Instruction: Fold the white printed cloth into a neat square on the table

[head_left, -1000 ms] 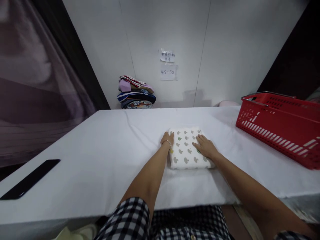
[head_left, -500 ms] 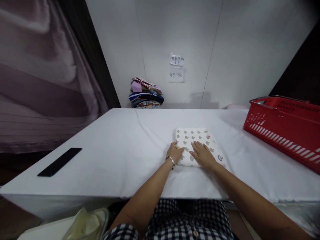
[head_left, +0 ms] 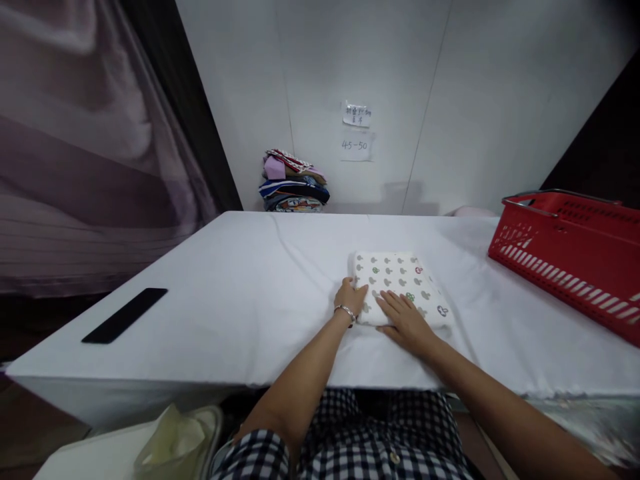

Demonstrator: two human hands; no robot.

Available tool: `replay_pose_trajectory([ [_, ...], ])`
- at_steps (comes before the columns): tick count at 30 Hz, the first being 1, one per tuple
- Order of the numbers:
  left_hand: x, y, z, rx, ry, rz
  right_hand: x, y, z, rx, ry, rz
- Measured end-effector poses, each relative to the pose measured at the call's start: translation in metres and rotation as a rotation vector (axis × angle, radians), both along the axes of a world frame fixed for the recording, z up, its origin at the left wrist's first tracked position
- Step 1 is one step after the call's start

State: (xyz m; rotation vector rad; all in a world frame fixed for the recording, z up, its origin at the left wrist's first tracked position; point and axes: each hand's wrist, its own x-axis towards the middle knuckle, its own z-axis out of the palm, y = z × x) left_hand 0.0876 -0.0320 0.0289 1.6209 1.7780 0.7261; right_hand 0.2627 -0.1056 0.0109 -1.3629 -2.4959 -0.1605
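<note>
A folded white cloth (head_left: 395, 272) with grey mushroom-like prints and a few green, red and dark ones lies flat on the white-covered table (head_left: 240, 300). My left hand (head_left: 351, 300), with a bracelet at the wrist, holds the cloth's left edge; its thumb rests on top and the other fingers are partly hidden along the side. My right hand (head_left: 407, 325) is open over the near edge, its fingers stretched out on the top layer. Its thumb sits at the front edge of the cloth.
A red plastic basket (head_left: 565, 243) stands at the right. A black phone-like slab (head_left: 125, 315) lies at the left. Stacked folded fabrics (head_left: 294, 187) sit by the wall at the back. Paper notes (head_left: 357, 145) hang on the wall. A pale bin (head_left: 175, 443) is below the table's front edge.
My right hand has slid toward the near edge of the cloth, its thumb now off the top. My left hand stays at the left edge. The view has shifted slightly.
</note>
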Motion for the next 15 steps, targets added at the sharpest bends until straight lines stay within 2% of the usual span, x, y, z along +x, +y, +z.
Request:
replay_pose_trajectory([
  [3,0.003,-0.001,0.005,-0.031,0.023,0.009,0.002,0.005,0.0,-0.013,-0.016,0.015],
  [5,0.008,-0.008,0.006,-0.045,0.02,0.01,0.012,0.008,0.002,-0.026,-0.03,0.054],
  [8,0.017,-0.027,0.001,-0.025,-0.031,-0.066,0.051,0.008,0.003,-0.054,-0.063,0.179],
  [10,0.021,-0.038,-0.003,-0.016,-0.08,-0.22,0.09,0.007,0.002,-0.069,-0.094,0.21],
  [12,0.019,-0.039,-0.005,-0.006,-0.09,-0.318,0.129,0.006,0.0,-0.054,-0.084,0.079],
  [13,0.015,-0.035,-0.005,0.012,-0.074,-0.313,0.145,0.005,-0.001,-0.039,-0.064,-0.021],
  [15,0.006,-0.02,-0.003,0.098,-0.02,-0.205,0.163,0.003,-0.003,0.011,0.016,-0.187],
])
